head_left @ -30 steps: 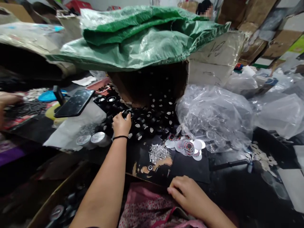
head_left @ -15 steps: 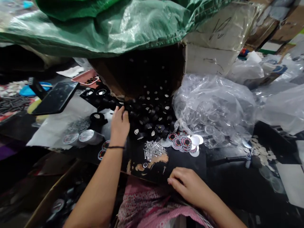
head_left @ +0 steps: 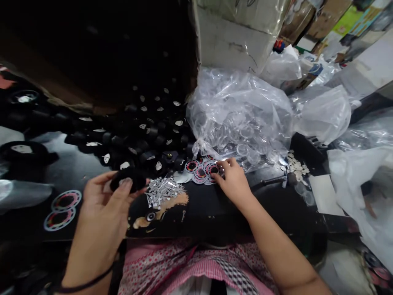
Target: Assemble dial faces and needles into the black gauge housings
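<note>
My left hand (head_left: 104,209) is closed around a black round plastic housing (head_left: 130,180), thumb pressed on its pale centre. My right hand (head_left: 235,182) reaches to a small pile of printed dial discs (head_left: 200,172); its thumb and fingertips grip the edge of the rightmost disc. Left of the discs lies a heap of small silver pointers (head_left: 164,190). Behind both hands spreads a pile of black housings (head_left: 150,139) with white plates on them. Two more printed dials (head_left: 63,209) lie overlapping at the left.
A dark open carton (head_left: 198,45) stands behind the housings. Right of it rests a clear bag of transparent round covers (head_left: 242,119). Further right are a screwdriver-like tool (head_left: 273,180), pale small pieces (head_left: 297,167) and a white card (head_left: 326,194). A small black-and-silver ring (head_left: 150,216) lies near the front edge.
My left hand has come back from the housing pile with a black housing. My right hand has moved from the table's front edge forward to the dial discs. The view has shifted right and closer.
</note>
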Tool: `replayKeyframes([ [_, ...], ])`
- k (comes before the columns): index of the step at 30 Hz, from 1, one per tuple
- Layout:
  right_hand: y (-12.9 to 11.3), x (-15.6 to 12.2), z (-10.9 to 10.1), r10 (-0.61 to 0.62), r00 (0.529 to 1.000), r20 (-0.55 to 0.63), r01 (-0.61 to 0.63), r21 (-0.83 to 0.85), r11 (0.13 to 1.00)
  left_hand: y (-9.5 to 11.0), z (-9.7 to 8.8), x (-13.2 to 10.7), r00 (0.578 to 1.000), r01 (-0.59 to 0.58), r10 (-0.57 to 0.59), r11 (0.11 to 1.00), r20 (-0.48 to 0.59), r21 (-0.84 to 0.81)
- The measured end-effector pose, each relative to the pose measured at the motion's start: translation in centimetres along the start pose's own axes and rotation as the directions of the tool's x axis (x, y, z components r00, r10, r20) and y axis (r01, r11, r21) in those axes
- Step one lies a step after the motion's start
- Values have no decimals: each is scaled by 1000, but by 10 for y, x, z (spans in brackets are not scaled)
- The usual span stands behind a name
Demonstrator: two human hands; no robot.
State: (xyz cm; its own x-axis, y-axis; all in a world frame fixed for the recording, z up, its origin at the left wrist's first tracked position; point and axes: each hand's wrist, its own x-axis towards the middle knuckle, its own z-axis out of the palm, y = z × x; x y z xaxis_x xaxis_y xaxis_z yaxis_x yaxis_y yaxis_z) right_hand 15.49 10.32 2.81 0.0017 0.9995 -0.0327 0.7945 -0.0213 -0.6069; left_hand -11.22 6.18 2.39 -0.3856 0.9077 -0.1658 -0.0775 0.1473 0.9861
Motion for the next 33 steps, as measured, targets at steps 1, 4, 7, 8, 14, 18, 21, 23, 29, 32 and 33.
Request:
replayKeyframes([
  [1,1,1,0,5,1000,-11,-5,18,1000,0,5,-10,997,69,-67,993,27,-93],
  [4,3,-2,0,31,999,-15,-29,121,992,-4,21,-40,940,340,-311,895,142,-289],
  [7,0,-9,1,40,997,69,-57,276,959,-5,37,-58,818,575,-494,718,296,-392],
  [8,-3,-12,1,29,994,107,-62,319,946,-4,42,-61,788,615,-514,676,338,-407],
  [14,-20,-27,3,-32,961,273,-165,664,729,3,59,-57,786,615,-528,616,321,-493],
  [18,-22,-29,-3,2,977,214,-144,649,747,-2,61,-58,792,609,-529,638,306,-471],
  [21,-31,-34,-9,-8,981,193,-120,641,758,-6,63,-63,794,608,-504,666,341,-431],
  [23,-42,-38,-10,-48,984,172,-65,595,801,-7,66,-67,815,575,-457,713,356,-401],
  [29,-57,-43,-5,-87,982,165,8,425,905,-6,68,-73,856,497,-385,797,347,-344],
  [32,-52,-37,-4,-42,967,252,-80,454,888,-11,64,-72,849,488,-367,820,380,-299],
  [33,-50,-36,-4,-28,961,274,-105,461,881,-13,63,-72,848,482,-359,827,389,-289],
])
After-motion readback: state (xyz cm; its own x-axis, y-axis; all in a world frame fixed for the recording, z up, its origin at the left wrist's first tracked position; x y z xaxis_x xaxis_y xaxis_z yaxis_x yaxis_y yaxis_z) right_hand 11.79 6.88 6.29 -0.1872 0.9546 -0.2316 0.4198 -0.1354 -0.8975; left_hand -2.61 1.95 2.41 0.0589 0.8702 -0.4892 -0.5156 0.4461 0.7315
